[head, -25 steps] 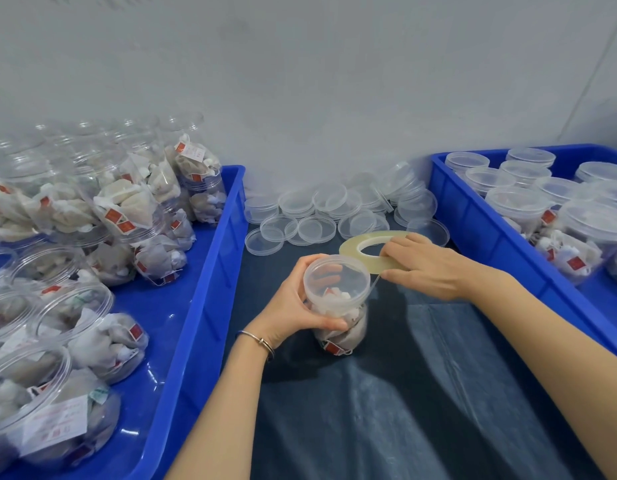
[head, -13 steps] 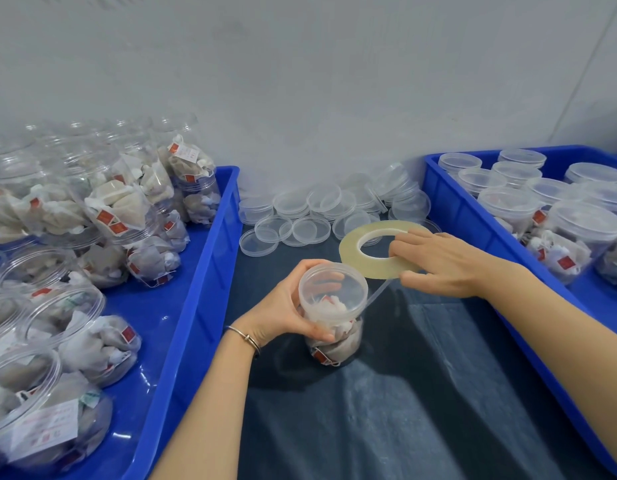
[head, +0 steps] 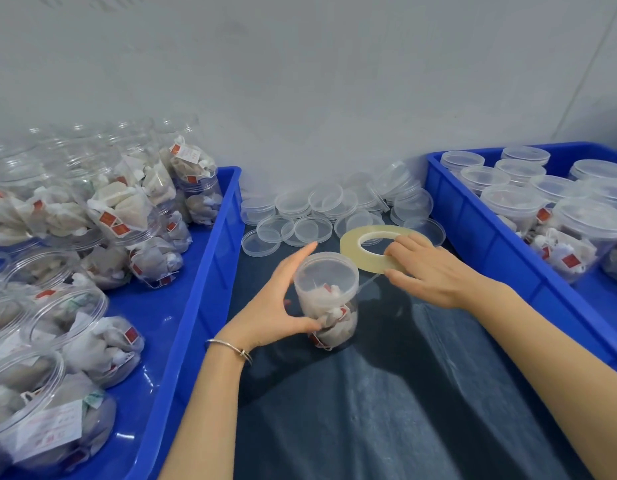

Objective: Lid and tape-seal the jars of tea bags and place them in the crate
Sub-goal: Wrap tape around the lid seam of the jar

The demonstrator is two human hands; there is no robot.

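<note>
Steadying the clear lidded plastic jar of tea bags with my left hand curled around it, my right hand grips the yellowish tape roll, a strand running to the jar.

Jar between crates; lids behind; tape roll right.

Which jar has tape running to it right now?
The jar on the dark mat between the crates, held by the left hand. A tape strand runs from its lid rim to the roll in the right hand. Other jars sit in crates.
</note>
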